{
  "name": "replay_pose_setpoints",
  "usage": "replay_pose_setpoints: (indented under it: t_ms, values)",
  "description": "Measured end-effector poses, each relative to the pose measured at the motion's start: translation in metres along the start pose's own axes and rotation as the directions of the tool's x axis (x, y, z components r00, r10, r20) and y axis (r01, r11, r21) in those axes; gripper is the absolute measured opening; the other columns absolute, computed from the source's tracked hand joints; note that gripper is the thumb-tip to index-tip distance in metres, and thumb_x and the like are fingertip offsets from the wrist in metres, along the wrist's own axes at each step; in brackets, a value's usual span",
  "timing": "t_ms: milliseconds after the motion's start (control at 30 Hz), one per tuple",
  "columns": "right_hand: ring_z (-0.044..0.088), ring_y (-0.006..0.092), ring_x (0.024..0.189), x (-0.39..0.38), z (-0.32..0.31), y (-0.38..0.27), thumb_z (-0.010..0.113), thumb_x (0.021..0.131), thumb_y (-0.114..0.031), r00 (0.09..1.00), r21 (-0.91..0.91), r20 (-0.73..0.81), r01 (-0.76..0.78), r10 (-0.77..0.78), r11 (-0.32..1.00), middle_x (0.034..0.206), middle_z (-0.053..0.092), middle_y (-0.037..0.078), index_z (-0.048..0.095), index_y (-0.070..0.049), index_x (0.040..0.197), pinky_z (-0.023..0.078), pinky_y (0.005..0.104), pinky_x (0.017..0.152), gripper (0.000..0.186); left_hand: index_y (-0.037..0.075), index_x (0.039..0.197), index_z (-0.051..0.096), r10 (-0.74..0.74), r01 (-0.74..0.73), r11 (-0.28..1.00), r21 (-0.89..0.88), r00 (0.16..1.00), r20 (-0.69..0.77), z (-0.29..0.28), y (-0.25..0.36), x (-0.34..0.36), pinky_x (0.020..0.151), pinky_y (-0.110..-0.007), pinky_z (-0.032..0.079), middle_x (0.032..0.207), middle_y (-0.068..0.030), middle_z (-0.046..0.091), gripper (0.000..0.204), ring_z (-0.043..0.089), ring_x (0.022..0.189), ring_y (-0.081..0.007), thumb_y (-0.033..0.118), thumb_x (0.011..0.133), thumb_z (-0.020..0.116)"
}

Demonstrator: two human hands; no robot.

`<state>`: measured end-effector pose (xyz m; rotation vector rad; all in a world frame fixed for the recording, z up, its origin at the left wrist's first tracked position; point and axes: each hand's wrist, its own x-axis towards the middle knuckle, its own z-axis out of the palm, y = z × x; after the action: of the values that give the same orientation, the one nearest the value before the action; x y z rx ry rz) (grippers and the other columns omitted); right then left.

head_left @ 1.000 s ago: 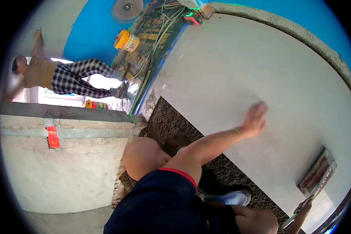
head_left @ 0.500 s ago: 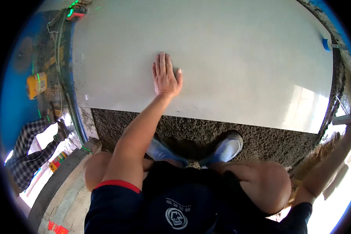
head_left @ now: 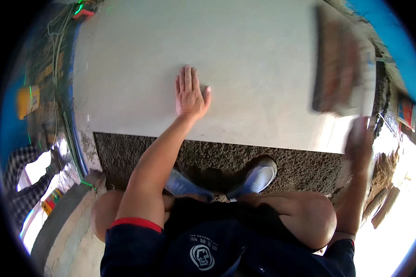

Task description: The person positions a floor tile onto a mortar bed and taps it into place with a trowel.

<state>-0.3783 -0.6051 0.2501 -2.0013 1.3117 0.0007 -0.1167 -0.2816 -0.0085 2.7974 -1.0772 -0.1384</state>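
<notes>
My left hand (head_left: 190, 99) lies flat on a large pale grey tile (head_left: 245, 97), fingers stretched out and thumb apart. Its palm holds nothing. At the right side of the tile, my right hand (head_left: 358, 138) is smeared by motion. It appears closed on the end of a long brown tool with a dark edge (head_left: 338, 64), which stretches across the tile's right part. Blur hides the exact kind of tool and whether it touches the tile.
Rough dark mortar (head_left: 217, 154) shows along the tile's near edge, where my shoes (head_left: 259, 180) stand. Cables (head_left: 58, 92) and a yellow device (head_left: 28, 101) are at the left. A curved grey edge (head_left: 62, 221) lies lower left, near a person's checked sleeve (head_left: 21, 184).
My right hand has swung in from the far right, bringing the brown tool over the tile's right part. My left hand stays flat on the tile. The view has shifted slightly.
</notes>
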Motion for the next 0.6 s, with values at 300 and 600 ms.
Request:
replay_pose_setpoints:
  t_ms: [300,600]
  values:
    - [0.049,0.0228,0.057,-0.01,0.108,0.112,0.037,0.103,-0.022,0.968,-0.184,0.137,0.233,-0.21,0.955,0.065,0.049,0.01,0.054,-0.001,0.087,0.042,0.0351,0.054,0.031,-0.008,0.15,0.015,0.17,-0.166,0.985,-0.048,0.978,0.123,-0.007,0.001,-0.019,0.121,-0.049,0.009,0.159,-0.0252,0.007,0.086,0.004,0.148,-0.0389,0.054,0.096,0.039]
    - [0.043,0.0113,0.043,0.027,0.09,0.196,0.036,0.097,-0.066,0.945,0.122,0.123,-0.318,0.304,0.94,0.054,0.043,0.001,0.051,-0.008,0.073,0.036,0.0295,0.039,0.065,-0.003,0.153,0.006,0.547,-0.497,0.827,-0.262,0.818,0.176,0.024,0.072,-0.063,0.121,-0.05,0.004,0.16,-0.0247,0.003,0.092,0.002,0.149,-0.037,0.06,0.095,0.038]
